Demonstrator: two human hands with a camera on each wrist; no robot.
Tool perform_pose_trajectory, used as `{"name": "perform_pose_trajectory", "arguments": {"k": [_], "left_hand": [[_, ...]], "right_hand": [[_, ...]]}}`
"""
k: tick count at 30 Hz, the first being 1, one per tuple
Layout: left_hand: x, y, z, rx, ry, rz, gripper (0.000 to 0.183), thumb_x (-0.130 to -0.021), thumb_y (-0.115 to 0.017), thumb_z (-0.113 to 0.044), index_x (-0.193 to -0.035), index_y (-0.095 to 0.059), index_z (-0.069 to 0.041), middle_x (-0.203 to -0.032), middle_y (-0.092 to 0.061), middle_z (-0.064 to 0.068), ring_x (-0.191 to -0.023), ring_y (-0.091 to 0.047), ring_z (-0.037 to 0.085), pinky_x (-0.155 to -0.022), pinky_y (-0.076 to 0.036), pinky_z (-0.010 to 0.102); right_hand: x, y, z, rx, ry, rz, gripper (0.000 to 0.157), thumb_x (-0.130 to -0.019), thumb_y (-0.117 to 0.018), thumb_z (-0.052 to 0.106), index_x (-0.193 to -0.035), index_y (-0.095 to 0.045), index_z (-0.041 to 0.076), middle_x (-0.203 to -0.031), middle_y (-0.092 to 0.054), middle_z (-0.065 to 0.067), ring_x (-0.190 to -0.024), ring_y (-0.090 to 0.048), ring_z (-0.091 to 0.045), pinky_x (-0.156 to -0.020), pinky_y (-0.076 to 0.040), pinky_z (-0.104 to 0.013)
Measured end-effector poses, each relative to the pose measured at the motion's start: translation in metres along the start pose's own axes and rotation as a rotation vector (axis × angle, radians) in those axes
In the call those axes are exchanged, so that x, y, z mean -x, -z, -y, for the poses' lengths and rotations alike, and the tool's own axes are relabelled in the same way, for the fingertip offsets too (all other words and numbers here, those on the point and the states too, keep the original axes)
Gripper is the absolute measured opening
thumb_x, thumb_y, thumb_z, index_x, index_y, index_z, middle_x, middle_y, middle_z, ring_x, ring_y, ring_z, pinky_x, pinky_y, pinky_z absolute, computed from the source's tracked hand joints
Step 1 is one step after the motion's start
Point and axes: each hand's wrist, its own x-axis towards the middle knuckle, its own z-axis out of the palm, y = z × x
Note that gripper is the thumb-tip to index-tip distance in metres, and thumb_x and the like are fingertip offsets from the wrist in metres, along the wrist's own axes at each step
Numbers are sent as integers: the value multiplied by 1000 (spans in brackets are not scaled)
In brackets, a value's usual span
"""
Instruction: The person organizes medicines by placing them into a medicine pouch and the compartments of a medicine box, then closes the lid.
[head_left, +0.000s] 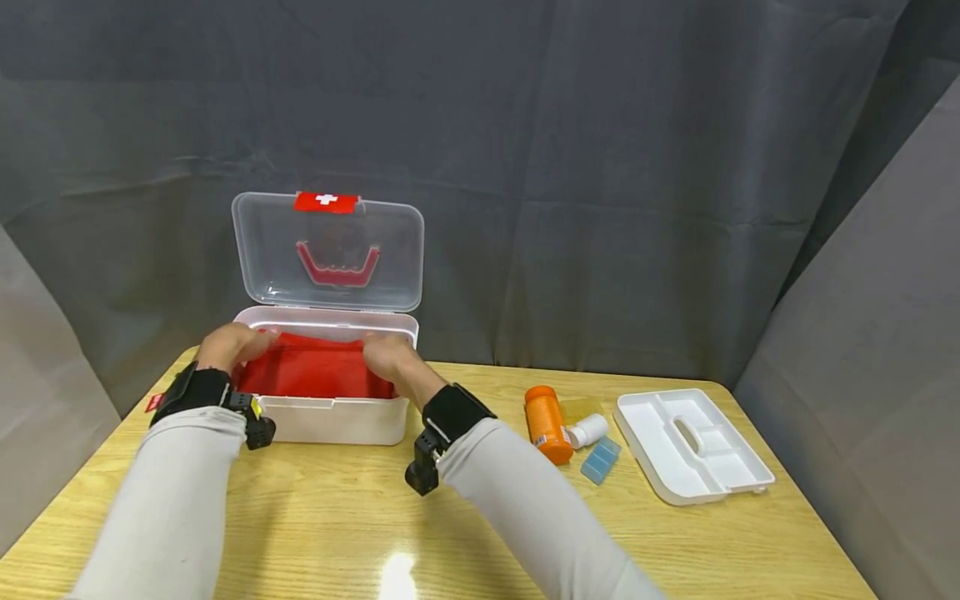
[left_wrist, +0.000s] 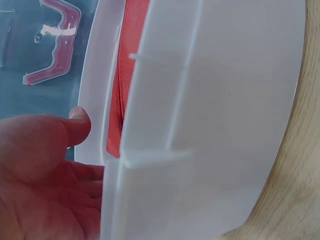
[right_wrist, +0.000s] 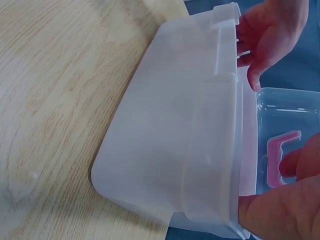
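Note:
A white first-aid box (head_left: 337, 421) stands on the table with its clear lid (head_left: 262, 250) raised behind it. Inside lies a red zippered pouch (head_left: 315, 371), also visible over the front wall in the left wrist view. My left hand (head_left: 228, 346) is at the box's left end, its fingers (left_wrist: 90, 187) reaching in past the rim and its thumb extended. At the opposite end is my right hand (head_left: 390, 358), with one digit (right_wrist: 265, 205) over the rim and another held apart above it. The box wall hides the fingertips inside.
Right of the box lie an orange bottle (head_left: 547, 423), a white bottle (head_left: 588, 430), a blue pill case (head_left: 601, 460) and a yellowish translucent piece (head_left: 579, 408). A white divided tray (head_left: 660, 446) sits further right. Grey cloth (head_left: 600, 208) hangs behind the table.

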Motion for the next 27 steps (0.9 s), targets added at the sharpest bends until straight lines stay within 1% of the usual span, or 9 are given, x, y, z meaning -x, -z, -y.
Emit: {"name": "perform_pose_trajectory", "arguments": {"k": [6,11,13,15,17,19,22,25,27], "left_hand": [[0,-1,0,45,18,33,72,-107,-31,-43,-142,-29,20,-138,-44,38,-125,-49,48,-106,-48,50],[-2,0,-1,9,17,48,75,-106,-30,-45,-142,-28,20,-139,-42,38,-127,-47,49,-104,-49,50],[-2,0,0,-7,14,46,76,-105,-30,-46,-141,-29,21,-138,-43,38,-127,-48,48,-102,-50,50],[-3,1,0,-16,10,44,77,-105,-30,-47,-141,-29,21,-137,-44,38,-125,-48,48,-101,-51,49],[-4,0,1,-20,9,37,77,-105,-31,-47,-140,-30,21,-136,-45,38,-124,-50,48,-100,-51,49],[-5,0,2,-21,8,35,78,-104,-31,-48,-140,-30,21,-136,-45,38,-123,-50,47,-100,-51,48],[-7,0,4,-43,-1,34,78,-104,-30,-48,-140,-31,21,-136,-46,38,-122,-51,47,-100,-50,48],[-9,1,5,-84,-21,38,77,-104,-28,-49,-138,-33,21,-133,-48,38,-120,-53,45,-97,-51,46],[-9,0,6,-115,-36,38,77,-104,-27,-48,-137,-35,21,-132,-50,38,-118,-54,45,-96,-51,46]], "right_hand": [[-1,-1,0,-7,-9,9,45,-106,-45,32,-134,-58,0,-130,-58,-13,-118,-57,-33,-100,-49,-60],[1,0,1,16,-2,-7,45,-106,-45,33,-133,-59,0,-132,-58,-13,-118,-57,-33,-98,-50,-60],[2,1,1,37,9,-21,44,-106,-45,32,-129,-61,-1,-126,-60,-13,-113,-58,-32,-96,-52,-58],[3,1,1,56,26,-30,41,-105,-46,31,-122,-64,-2,-116,-60,-12,-106,-58,-30,-94,-53,-51],[4,2,0,73,43,-41,36,-104,-49,28,-113,-66,-2,-104,-58,-10,-96,-56,-27,-88,-53,-43],[5,2,0,91,61,-45,33,-103,-50,26,-106,-67,-2,-95,-54,-8,-90,-53,-25,-80,-48,-36],[5,2,-1,99,74,-47,30,-102,-52,25,-102,-67,-1,-90,-51,-7,-86,-50,-23,-75,-41,-32],[5,2,-2,103,78,-50,28,-101,-53,24,-101,-67,0,-90,-51,-6,-85,-49,-22,-73,-39,-30],[4,2,-3,103,77,-52,27,-101,-53,24,-97,-66,0,-88,-50,-6,-83,-49,-22,-70,-39,-30]]}}
